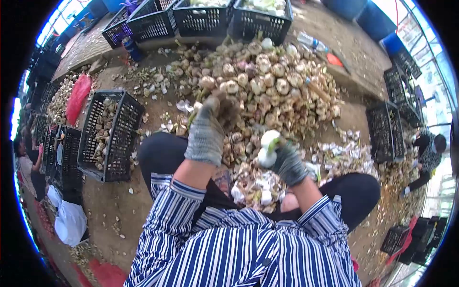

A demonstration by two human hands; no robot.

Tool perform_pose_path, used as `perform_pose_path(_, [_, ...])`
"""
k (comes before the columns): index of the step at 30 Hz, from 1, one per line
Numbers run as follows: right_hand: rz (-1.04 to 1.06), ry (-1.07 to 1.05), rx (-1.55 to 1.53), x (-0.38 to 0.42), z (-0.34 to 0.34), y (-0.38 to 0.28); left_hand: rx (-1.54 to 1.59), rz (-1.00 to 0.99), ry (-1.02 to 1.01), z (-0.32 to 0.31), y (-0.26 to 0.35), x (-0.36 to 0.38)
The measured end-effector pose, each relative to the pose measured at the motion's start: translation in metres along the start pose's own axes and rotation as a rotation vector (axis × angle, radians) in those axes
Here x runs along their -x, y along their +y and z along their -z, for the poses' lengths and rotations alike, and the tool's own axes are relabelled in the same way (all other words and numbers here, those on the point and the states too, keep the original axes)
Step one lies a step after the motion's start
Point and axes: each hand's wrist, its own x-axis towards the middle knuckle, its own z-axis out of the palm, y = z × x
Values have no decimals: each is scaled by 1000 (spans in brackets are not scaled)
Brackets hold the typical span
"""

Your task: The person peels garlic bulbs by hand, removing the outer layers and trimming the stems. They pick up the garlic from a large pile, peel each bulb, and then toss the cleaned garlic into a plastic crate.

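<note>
My right hand [289,163], in a grey knitted glove, is closed around white peeled garlic bulbs [267,158] with a bit of green stem showing. My left hand [210,126], in a similar dirty glove, is raised over the near left edge of the garlic heap. Its fingers are dark and smeared by motion. Ahead of both hands lies a large heap of unpeeled garlic [267,79]. Between my legs, below the hands, are loose white garlic skins [260,184] and a few pale bulbs.
Black plastic crates [203,21] line the far side, some holding white garlic. Another crate [107,138] with garlic stands at left, near a red mesh bag [78,99]. A plastic bottle [311,41] lies beyond the heap. A person [427,153] works at far right.
</note>
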Motion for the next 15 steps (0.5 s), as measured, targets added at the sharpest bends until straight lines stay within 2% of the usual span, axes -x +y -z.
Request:
perform_pose_path(2, [-197,38,-74,-18,27,24,61,56,-51,2,3,4])
perform_pose_path(4, [-304,99,-41,-31,56,45,81,37,-76,7,4,3])
perform_pose_path(7, [-315,208,29,-43,66,57,117,83,-53,1,9,11])
perform_pose_path(8, [-343,205,20,-42,59,54,116,97,-84,0,10,13])
perform_pose_path(10, [-354,46,-2,-55,44,41,149,127,-102,5,4,11])
perform_pose_path(11, [-235,74,168,-70,19,25,156,116,-83,6,3,11])
perform_pose_path(12, [-119,101,212,-95,4,8,160,111,-65,7,2,11])
perform_pose_path(13, [-26,89,413,-86,-63,-35,156,117,-66,7,4,11])
perform_pose_path(14, [127,-61,374,-128,-70,-62,169,92,-70,7,5,11])
perform_pose_path(15, [277,-269,411,-132,-119,-97,184,65,-74,7,7,10])
